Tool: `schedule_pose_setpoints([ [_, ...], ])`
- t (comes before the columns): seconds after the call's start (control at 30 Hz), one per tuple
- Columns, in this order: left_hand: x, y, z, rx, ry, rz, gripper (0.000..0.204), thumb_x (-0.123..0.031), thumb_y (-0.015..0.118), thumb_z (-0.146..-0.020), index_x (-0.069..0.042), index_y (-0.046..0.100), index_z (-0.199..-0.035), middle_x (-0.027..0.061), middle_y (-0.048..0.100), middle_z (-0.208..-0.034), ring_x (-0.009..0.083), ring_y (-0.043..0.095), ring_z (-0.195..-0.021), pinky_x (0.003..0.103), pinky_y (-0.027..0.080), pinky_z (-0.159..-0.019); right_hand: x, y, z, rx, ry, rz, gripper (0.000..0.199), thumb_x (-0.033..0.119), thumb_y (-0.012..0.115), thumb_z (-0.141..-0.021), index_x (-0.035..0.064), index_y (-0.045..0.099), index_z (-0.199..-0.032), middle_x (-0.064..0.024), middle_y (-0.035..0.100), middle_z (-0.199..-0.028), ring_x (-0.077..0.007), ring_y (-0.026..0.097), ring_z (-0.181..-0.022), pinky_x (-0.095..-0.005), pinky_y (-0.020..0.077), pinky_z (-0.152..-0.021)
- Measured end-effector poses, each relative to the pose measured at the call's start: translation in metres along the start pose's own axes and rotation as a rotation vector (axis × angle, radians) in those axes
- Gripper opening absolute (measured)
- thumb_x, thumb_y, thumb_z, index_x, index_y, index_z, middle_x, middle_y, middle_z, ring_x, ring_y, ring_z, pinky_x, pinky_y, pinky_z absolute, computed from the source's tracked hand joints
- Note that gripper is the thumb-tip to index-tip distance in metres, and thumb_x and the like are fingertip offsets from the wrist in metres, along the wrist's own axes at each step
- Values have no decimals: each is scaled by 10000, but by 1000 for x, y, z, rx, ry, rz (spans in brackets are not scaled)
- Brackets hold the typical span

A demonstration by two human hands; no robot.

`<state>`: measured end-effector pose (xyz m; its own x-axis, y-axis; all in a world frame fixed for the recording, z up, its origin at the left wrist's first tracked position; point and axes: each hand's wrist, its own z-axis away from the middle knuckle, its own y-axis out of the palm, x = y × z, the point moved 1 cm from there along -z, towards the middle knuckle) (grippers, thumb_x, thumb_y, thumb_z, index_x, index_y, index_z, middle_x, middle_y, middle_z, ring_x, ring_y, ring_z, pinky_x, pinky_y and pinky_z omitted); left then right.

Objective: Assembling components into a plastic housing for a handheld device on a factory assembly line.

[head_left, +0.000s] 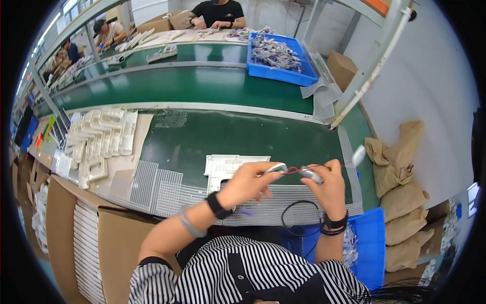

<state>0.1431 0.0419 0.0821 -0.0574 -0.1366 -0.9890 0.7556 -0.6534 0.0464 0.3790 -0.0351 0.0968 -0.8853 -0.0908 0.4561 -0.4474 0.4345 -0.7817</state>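
Observation:
My left hand (247,183) is closed on a small white and silver part (276,169) with a rounded end. Red and dark wires (292,170) run from it across to a grey, rounded cylindrical part (311,175), which the fingers of my right hand (330,190) pinch. Just beyond the right hand a blurred white oval piece (359,155) shows; whether it joins the wires I cannot tell. Below and behind my left hand, a white plastic housing (216,165) with a cut-out lies on the green bench, partly hidden by that hand.
Stacked white housings (104,134) fill the bench's left side. A cardboard box (124,233) stands at lower left, a blue bin (372,243) at lower right. A blue tray (283,77) of wired parts sits on the far line. A black cable loop (284,215) hangs near the front edge.

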Motion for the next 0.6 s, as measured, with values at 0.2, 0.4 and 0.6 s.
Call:
schedule_pose_setpoints([
  [0.2, 52, -22, 3, -185, -132, 330, 383, -228, 616, -1036, -10, 621, -1351, 80, 685, -1051, 166, 737, -788, 282, 638, -574, -11, 52, -25, 288, -111, 75, 433, 296, 883, -728, 119, 750, -1100, -118, 579, -1047, -304, 648, -908, -419, 544, -788],
  [0.4, 79, -88, 35, -479, -100, 438, 379, -195, 614, -1036, 3, 598, -1359, 111, 698, -1101, 187, 741, -804, 301, 642, -553, 37, 142, -76, 434, -382, -97, 798, 287, 828, -813, 134, 460, -1505, -179, 581, -1272, -388, 636, -1093, -425, 540, -894],
  [0.6, 107, -113, 42, -705, -72, 469, 383, -196, 618, -1035, -1, 599, -1364, 101, 699, -1114, 178, 740, -845, 278, 648, -573, 50, 188, -89, 706, -420, -53, 485, 264, 795, -842, 59, 653, -1259, -159, 596, -1167, -366, 658, -1012, -442, 555, -857],
])
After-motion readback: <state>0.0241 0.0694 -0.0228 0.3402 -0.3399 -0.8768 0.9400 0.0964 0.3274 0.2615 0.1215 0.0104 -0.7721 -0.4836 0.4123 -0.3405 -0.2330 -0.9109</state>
